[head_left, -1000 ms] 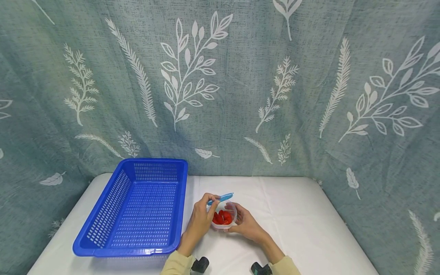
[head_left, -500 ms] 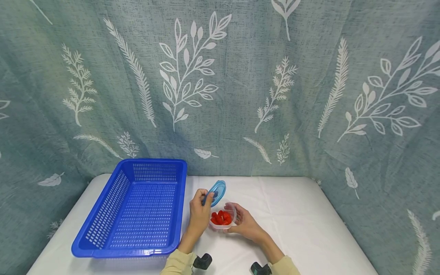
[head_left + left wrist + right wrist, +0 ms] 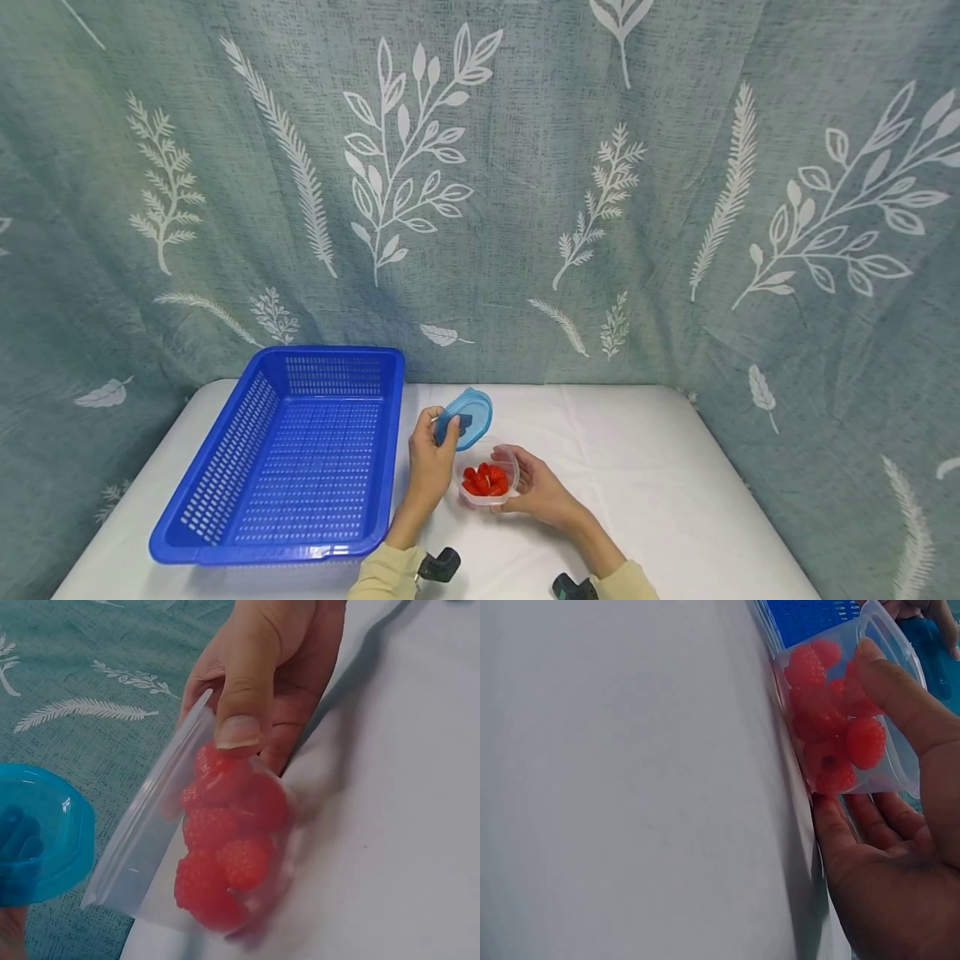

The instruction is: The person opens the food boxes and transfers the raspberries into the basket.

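A clear plastic container [image 3: 467,498] sits on the table with several red raspberries [image 3: 486,480] inside, its top uncovered. My right hand [image 3: 546,493] grips it from the right, thumb on the near wall and fingers round the far side, as the right wrist view also shows. Above and to the left, my left hand [image 3: 432,454] pinches a translucent blue lid [image 3: 474,417] by its left edge. The lid is tilted up, apart from the container, and fingers show through it. In the left wrist view the lid [image 3: 45,825] appears at the left edge.
A large blue plastic basket [image 3: 390,467] with slotted walls stands on the table to the left, beside my left forearm. White cloth covers the table [image 3: 645,483]. A green leaf-patterned curtain [image 3: 517,250] hangs behind it and along both sides.
My left hand has turned the blue lid from nearly edge-on to face the head camera and moved it up and left, away from the container. My right hand keeps its grip.
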`<state>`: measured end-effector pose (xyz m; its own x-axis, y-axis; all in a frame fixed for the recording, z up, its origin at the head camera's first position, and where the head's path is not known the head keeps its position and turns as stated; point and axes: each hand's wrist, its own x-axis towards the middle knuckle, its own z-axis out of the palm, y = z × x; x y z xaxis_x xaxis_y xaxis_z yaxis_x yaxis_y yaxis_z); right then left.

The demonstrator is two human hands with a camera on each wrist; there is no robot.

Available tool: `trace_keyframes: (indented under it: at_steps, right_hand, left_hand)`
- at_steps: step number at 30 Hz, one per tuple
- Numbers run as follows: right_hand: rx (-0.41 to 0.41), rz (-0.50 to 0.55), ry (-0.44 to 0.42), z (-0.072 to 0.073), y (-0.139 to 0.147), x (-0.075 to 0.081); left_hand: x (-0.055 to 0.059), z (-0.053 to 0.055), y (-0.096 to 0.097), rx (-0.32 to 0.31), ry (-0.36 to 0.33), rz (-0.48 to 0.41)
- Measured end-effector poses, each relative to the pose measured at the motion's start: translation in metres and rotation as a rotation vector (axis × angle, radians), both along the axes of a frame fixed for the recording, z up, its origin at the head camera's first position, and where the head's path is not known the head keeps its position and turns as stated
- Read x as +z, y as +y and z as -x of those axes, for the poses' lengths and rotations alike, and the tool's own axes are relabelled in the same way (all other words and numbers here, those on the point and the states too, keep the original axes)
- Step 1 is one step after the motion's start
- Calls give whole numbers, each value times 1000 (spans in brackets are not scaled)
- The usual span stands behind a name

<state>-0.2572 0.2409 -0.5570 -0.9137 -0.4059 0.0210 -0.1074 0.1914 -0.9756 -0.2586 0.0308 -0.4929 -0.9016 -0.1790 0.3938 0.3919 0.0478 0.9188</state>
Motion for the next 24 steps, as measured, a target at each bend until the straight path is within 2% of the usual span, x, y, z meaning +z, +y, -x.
trace_keyframes:
  at_steps: [1, 8, 17, 24]
  right_hand:
    - [3, 3, 0, 0, 0, 0]
    - [14, 14, -9, 1, 3, -1]
    - [27, 1, -16, 2, 6, -1]
    - [44, 28, -29, 1, 7, 0]
  left_hand:
    - [4, -2, 0, 0, -12, -12]
    - [0, 9, -1, -35, -21, -96]
    - [-5, 19, -3, -42, -20, -128]
    - [-41, 42, 0, -30, -48, -220]
